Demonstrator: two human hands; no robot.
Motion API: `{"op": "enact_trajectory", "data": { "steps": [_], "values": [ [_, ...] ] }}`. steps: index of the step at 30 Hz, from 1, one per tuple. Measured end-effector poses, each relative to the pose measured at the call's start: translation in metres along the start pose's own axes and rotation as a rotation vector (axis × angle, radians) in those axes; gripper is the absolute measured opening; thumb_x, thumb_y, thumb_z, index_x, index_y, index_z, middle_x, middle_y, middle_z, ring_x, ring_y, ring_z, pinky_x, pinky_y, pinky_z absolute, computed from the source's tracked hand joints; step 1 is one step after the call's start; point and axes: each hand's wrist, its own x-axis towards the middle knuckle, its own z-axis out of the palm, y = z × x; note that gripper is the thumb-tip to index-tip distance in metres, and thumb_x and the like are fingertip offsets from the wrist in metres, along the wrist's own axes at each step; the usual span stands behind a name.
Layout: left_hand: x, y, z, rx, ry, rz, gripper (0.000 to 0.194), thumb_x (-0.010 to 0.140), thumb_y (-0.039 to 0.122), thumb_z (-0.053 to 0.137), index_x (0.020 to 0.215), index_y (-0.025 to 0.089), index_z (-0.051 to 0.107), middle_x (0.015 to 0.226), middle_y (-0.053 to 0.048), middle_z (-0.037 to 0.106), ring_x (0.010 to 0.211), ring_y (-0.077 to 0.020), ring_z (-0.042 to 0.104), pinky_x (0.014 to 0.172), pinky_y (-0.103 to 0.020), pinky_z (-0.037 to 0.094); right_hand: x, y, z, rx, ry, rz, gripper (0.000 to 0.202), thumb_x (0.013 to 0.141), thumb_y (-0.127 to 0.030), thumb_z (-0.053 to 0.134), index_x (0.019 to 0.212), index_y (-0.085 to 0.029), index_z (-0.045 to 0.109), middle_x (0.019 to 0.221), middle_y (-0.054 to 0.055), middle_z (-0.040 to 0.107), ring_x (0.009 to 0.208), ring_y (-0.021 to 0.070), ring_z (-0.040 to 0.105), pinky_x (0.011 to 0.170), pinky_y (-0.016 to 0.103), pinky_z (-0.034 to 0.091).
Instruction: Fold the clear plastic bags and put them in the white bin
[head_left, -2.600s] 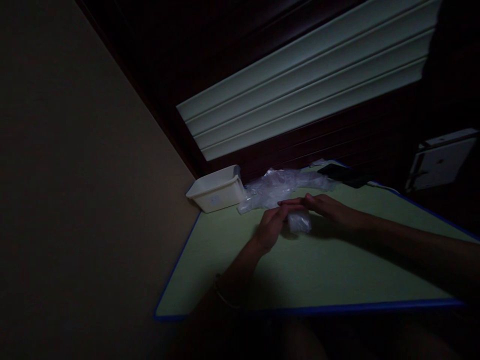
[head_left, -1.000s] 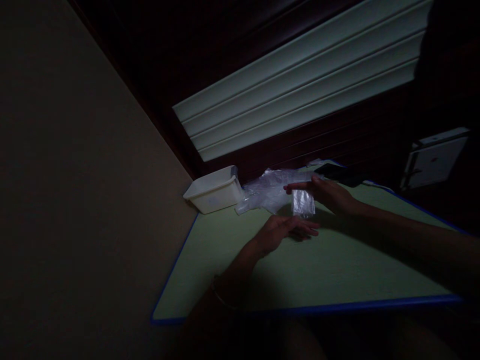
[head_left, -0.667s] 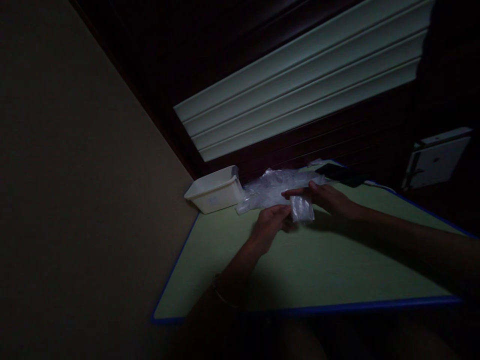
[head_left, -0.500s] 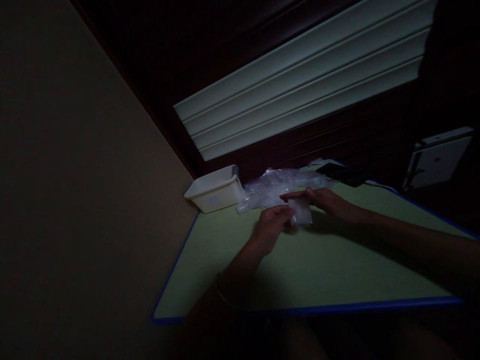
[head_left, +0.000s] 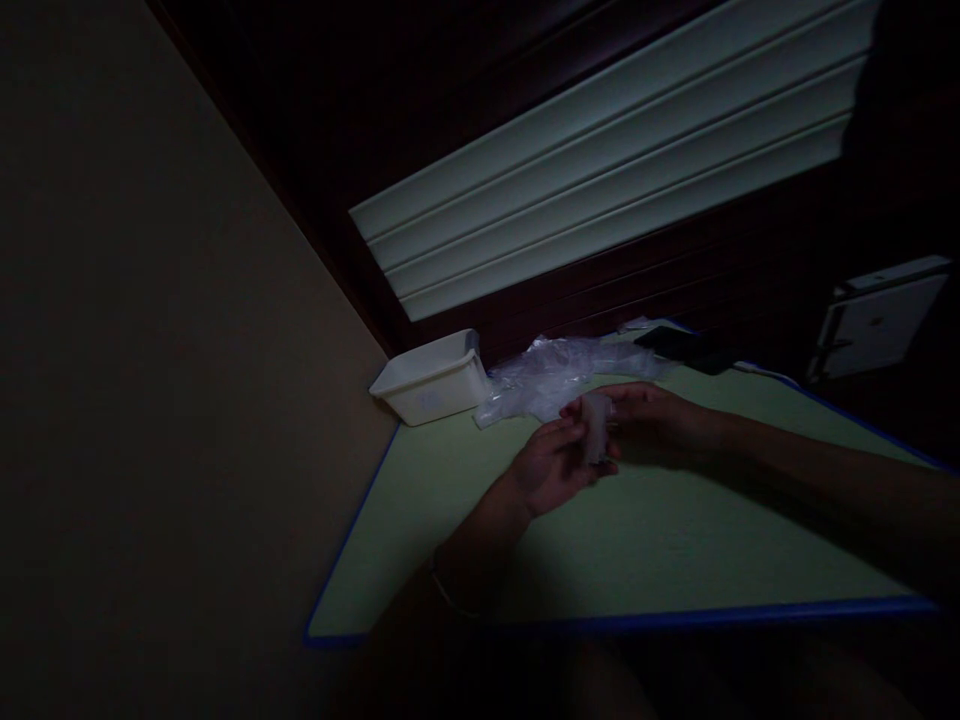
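Note:
Both my hands meet above the pale green tabletop (head_left: 697, 530), around a small whitish, translucent packet (head_left: 596, 428). What the packet contains is too dark to make out. My left hand (head_left: 556, 468) grips it from the left, with fingers curled beneath and the thumb on its near side. My right hand (head_left: 649, 415) holds its right and upper edge between thumb and fingers. Just behind the hands lies a heap of clear plastic bags (head_left: 540, 375), apart from the packet.
A white plastic bin (head_left: 431, 385) stands at the table's back left, by the wall. A dark flat object (head_left: 686, 350) lies at the back right, near a pale cable (head_left: 765, 373). Blue edging (head_left: 675, 615) borders the table. Louvred panels (head_left: 615, 170) rise behind.
The packet has been turned from showing a broad square face to a narrow upright shape. My left hand has opened further beneath it, and my right fingers have come down around its right side.

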Motion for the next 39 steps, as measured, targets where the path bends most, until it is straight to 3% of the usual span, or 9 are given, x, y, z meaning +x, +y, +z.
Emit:
{"op": "enact_trajectory", "data": {
  "steps": [11,14,17,21,23,26,29,32,39],
  "values": [
    [0.003,-0.006,-0.007,-0.07,-0.195,-0.159,0.017,0.08,0.024,0.055,0.089,0.012,0.063,0.076,-0.007,0.061,0.077,-0.0217,0.063,0.077,-0.038,0.048,-0.004,0.003,0.007,0.024,-0.063,0.056,0.027,0.082,-0.025,0.07,0.106,-0.015,0.063,0.082,0.006,0.072,0.054,0.0131,0.065,0.05,0.027,0.054],
    [0.003,-0.005,-0.005,-0.063,-0.225,-0.214,0.023,0.084,0.031,0.051,0.084,0.011,0.064,0.078,-0.009,0.063,0.08,-0.0245,0.065,0.08,-0.041,0.047,-0.005,0.002,0.008,-0.007,-0.013,0.098,0.029,0.079,-0.028,0.073,0.104,-0.015,0.064,0.082,0.005,0.072,0.052,0.0121,0.063,0.052,0.028,0.054],
    [0.004,-0.003,-0.007,0.009,-0.229,-0.266,0.039,0.087,0.04,0.045,0.093,0.007,0.066,0.093,-0.016,0.067,0.094,-0.0284,0.065,0.087,-0.041,0.046,-0.004,0.001,0.006,-0.047,0.101,0.098,0.024,0.075,-0.032,0.075,0.092,-0.018,0.066,0.071,0.001,0.068,0.045,0.0108,0.056,0.048,0.027,0.05],
    [0.01,0.0,-0.023,0.235,-0.032,-0.223,0.048,0.088,0.046,0.042,0.102,0.006,0.065,0.102,-0.019,0.069,0.09,-0.028,0.068,0.085,-0.041,0.048,0.002,-0.001,-0.004,-0.084,0.329,-0.002,0.022,0.069,-0.032,0.08,0.07,-0.018,0.063,0.064,0.0,0.062,0.055,0.0119,0.057,0.054,0.026,0.047],
    [0.013,0.0,-0.031,0.336,0.144,-0.084,0.048,0.087,0.051,0.047,0.097,0.008,0.065,0.096,-0.018,0.07,0.08,-0.0258,0.069,0.078,-0.04,0.051,0.006,0.0,-0.01,-0.131,0.443,-0.047,0.025,0.065,-0.03,0.083,0.067,-0.017,0.061,0.068,-0.001,0.063,0.062,0.0119,0.058,0.06,0.025,0.047],
    [0.016,-0.001,-0.034,0.423,0.314,0.167,0.051,0.083,0.058,0.056,0.093,0.009,0.065,0.091,-0.015,0.07,0.076,-0.0224,0.067,0.072,-0.036,0.053,0.008,0.003,-0.015,-0.261,0.528,-0.026,0.028,0.064,-0.034,0.082,0.068,-0.018,0.06,0.06,-0.003,0.056,0.052,0.0094,0.05,0.052,0.025,0.041],
    [0.016,-0.003,-0.027,0.536,0.34,0.304,0.047,0.079,0.056,0.064,0.09,0.011,0.067,0.084,-0.009,0.068,0.072,-0.0161,0.063,0.069,-0.03,0.051,0.007,0.005,-0.013,-0.38,0.524,-0.002,0.03,0.067,-0.04,0.079,0.068,-0.018,0.058,0.055,-0.005,0.052,0.047,0.0086,0.043,0.047,0.025,0.034],
    [0.016,-0.005,-0.022,0.644,0.365,0.337,0.039,0.072,0.048,0.074,0.081,0.011,0.068,0.073,-0.004,0.065,0.063,-0.0106,0.057,0.064,-0.025,0.046,0.006,0.005,-0.01,-0.512,0.478,-0.023,0.032,0.067,-0.043,0.078,0.07,-0.017,0.059,0.058,-0.003,0.055,0.051,0.01,0.047,0.049,0.025,0.035],
    [0.019,-0.007,-0.028,0.624,0.449,0.356,0.035,0.069,0.042,0.076,0.084,0.011,0.073,0.073,-0.006,0.068,0.062,-0.012,0.059,0.065,-0.028,0.048,0.004,0.003,-0.009,-0.584,0.464,0.01,0.031,0.073,-0.046,0.072,0.076,-0.017,0.061,0.058,-0.003,0.055,0.05,0.0098,0.047,0.048,0.025,0.034]
  ]
}}
